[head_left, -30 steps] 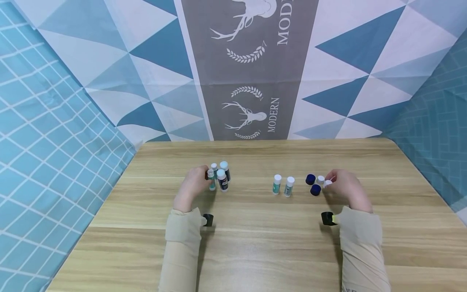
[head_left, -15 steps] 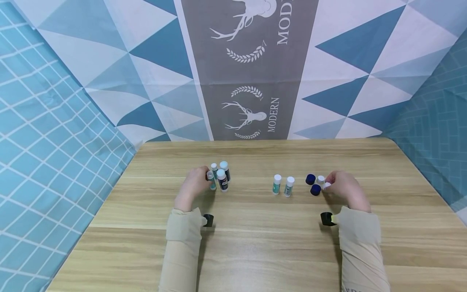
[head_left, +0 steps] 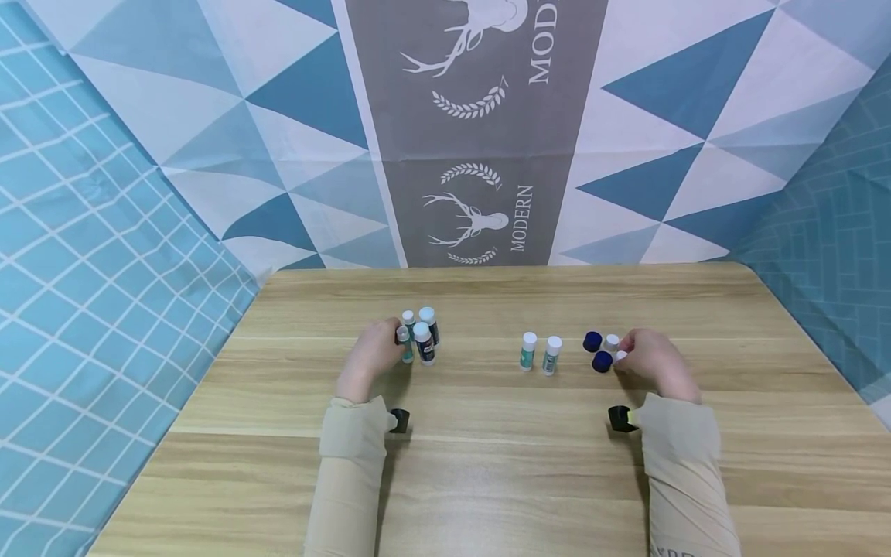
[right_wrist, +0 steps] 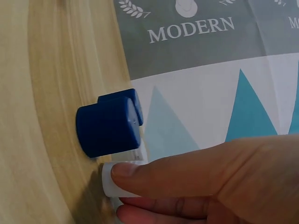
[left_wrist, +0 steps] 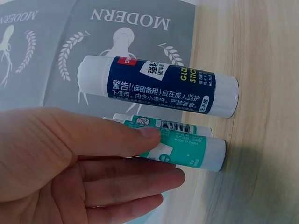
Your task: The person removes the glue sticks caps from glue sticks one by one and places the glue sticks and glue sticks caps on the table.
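My left hand [head_left: 370,356] pinches a teal glue stick [left_wrist: 184,151] between thumb and fingers, upright on the table at the left of a tight group. Its top looks bare and greyish. Beside it stand a second teal glue stick [head_left: 409,323] with a white top and two navy glue sticks [head_left: 425,348], [left_wrist: 163,86]. On the right, my right hand [head_left: 657,362] pinches a small white cap [right_wrist: 112,179] at the table surface. Touching or close to it are two dark blue caps [right_wrist: 110,128], [head_left: 592,342] and another white cap [head_left: 612,343].
Two teal glue sticks with white tops [head_left: 527,352], [head_left: 551,357] stand upright between the two groups. The wooden table [head_left: 473,464] ends at a patterned cloth backdrop [head_left: 473,139]. A black wrist camera [head_left: 619,418] juts inward from the right sleeve.
My left hand has shifted the held glue stick slightly right, closer to the group. The right hand has slid its white cap slightly left and nearer, towards the other caps.
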Tool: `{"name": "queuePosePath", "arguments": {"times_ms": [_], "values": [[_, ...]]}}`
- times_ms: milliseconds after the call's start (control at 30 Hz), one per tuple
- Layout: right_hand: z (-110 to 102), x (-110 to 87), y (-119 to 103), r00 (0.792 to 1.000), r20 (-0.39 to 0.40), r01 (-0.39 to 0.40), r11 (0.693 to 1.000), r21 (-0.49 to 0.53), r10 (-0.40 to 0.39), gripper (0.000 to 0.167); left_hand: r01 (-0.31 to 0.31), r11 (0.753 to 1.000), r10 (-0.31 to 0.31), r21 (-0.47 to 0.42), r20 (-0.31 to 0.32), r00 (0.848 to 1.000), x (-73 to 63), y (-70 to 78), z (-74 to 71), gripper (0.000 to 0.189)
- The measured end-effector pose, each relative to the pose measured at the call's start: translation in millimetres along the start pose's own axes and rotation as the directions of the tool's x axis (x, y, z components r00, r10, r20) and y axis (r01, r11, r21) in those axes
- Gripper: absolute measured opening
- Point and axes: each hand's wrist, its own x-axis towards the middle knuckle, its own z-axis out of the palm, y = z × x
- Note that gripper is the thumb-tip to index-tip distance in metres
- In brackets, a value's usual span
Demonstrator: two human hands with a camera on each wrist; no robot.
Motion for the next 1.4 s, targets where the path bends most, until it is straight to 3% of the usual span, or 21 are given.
{"name": "queuePosePath", "arguments": {"times_ms": [567, 1067, 1200, 1400], "values": [[3, 2.6, 1, 1.000, -0.011, -0.003, 1.000, -0.016, 0.003, 0.017, 0.014, 1.000, -0.013, 0.020, -0.003, 1.000, 0.8, -1.3, 0.9, 0.019], [-2, -3.3, -6, 0.999, 0.025, -0.043, 0.998, -0.042, 0.044, 0.046, 0.048, 0.999, -0.048, 0.020, 0.012, 0.999, -4.3, -3.3, -4.9, 0.023], [-5, -7.7, -11, 0.999, 0.003, -0.049, 0.998, -0.025, 0.049, 0.052, 0.040, 0.999, -0.040, 0.025, -0.001, 0.999, -7.9, -1.5, -10.3, 0.024], [-11, -11.6, -20, 0.995, -0.103, 0.013, 0.998, -0.062, -0.019, 0.043, 0.022, 0.999, -0.019, 0.044, -0.077, 0.997, -11.4, 4.1, -16.2, 0.021]]}}
